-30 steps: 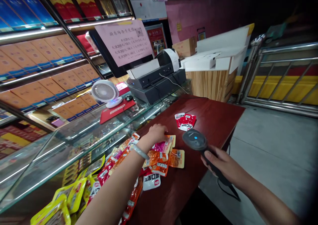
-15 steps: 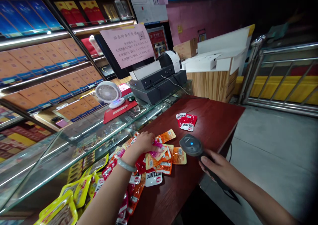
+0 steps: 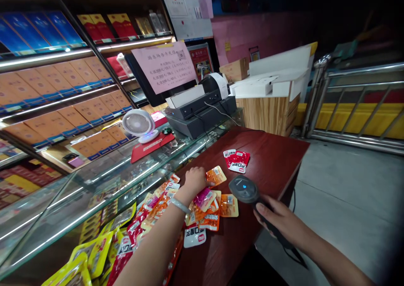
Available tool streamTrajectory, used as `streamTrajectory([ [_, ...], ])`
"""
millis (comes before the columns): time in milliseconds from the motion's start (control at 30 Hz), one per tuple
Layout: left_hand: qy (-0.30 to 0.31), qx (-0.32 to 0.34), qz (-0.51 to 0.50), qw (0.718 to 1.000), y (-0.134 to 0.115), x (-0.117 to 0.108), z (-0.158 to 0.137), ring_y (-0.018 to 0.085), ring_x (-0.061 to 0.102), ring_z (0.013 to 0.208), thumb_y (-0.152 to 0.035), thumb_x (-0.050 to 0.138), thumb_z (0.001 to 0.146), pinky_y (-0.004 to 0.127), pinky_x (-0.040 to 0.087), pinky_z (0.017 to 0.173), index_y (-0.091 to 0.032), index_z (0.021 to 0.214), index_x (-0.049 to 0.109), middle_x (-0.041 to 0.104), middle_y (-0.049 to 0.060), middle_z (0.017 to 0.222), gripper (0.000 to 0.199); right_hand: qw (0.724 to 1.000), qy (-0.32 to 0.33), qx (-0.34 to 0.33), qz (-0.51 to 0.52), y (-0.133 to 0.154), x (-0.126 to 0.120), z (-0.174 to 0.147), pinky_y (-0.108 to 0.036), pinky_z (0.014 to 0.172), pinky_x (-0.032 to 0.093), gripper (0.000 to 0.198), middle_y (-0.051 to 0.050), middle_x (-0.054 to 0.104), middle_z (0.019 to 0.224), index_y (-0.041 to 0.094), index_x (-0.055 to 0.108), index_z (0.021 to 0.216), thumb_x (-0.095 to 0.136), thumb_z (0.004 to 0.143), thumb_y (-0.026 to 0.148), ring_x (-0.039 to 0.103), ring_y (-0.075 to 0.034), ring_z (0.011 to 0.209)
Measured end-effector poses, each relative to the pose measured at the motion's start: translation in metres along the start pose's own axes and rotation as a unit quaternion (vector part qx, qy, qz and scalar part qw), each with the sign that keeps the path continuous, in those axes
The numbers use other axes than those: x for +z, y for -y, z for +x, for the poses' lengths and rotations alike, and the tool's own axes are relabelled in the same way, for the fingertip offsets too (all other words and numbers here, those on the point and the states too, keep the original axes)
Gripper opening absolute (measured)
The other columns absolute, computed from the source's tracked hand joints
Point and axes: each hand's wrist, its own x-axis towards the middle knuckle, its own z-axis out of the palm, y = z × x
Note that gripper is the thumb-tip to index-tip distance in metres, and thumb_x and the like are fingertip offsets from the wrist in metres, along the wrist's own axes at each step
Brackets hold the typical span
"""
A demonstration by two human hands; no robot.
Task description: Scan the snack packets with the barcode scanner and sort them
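Observation:
My left hand (image 3: 195,180) rests fingers-down on an orange snack packet (image 3: 216,176) at the far edge of a heap of small snack packets (image 3: 202,212) on the dark red counter (image 3: 271,160). A pale bracelet circles that wrist. My right hand (image 3: 277,221) grips the handle of a black barcode scanner (image 3: 243,189), whose head with a blue light points toward the heap. Two red packets (image 3: 236,158) lie apart, farther up the counter.
A glass display case (image 3: 104,172) runs along the left, with a small white fan (image 3: 139,124), a red mat and a cash register (image 3: 202,105) on it. Shelves of boxed cartons (image 3: 57,84) stand behind. Steel railing (image 3: 353,105) and bare floor lie to the right.
My left hand drew back over the heap, then reached out again onto the orange packet, which now lies farther from the pile. The scanner shifted slightly left; the view tilted a little.

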Motion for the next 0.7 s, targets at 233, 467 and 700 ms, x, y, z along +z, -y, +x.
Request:
streamTrajectory([
  [233,-0.032,0.031,-0.112,0.993,-0.016,-0.008,-0.001,0.026,0.068,0.094,-0.048,0.069,0.079,0.031,0.043,0.076,-0.021,0.113,0.054,0.072,0.009,0.099,0.045,0.999,-0.002,-0.017,0.046,0.018,-0.005,0.015,-0.018,0.042,0.035,0.052,0.005,0.053,0.067,0.02,0.054,0.099,0.055,0.086,0.07,0.046,-0.007,0.047],
  [467,-0.046,0.049,-0.176,0.982,-0.027,0.0,0.009,0.022,0.067,0.083,-0.042,0.074,0.075,0.028,0.044,0.07,-0.021,0.105,0.054,0.069,0.004,0.088,0.042,0.998,-0.001,-0.025,0.052,0.025,-0.011,0.029,-0.017,0.04,0.035,0.054,0.006,0.051,0.065,0.021,0.049,0.085,0.054,0.083,0.074,0.043,-0.006,0.044],
  [700,-0.076,0.057,-0.477,0.874,-0.04,0.007,0.047,0.015,0.067,0.084,-0.029,0.068,0.082,0.029,0.053,0.077,-0.019,0.12,0.054,0.067,0.01,0.111,0.042,0.997,-0.035,-0.006,0.065,0.012,-0.016,0.024,-0.018,0.041,0.037,0.053,0.005,0.053,0.066,0.021,0.051,0.092,0.059,0.081,0.073,0.046,-0.007,0.046],
])
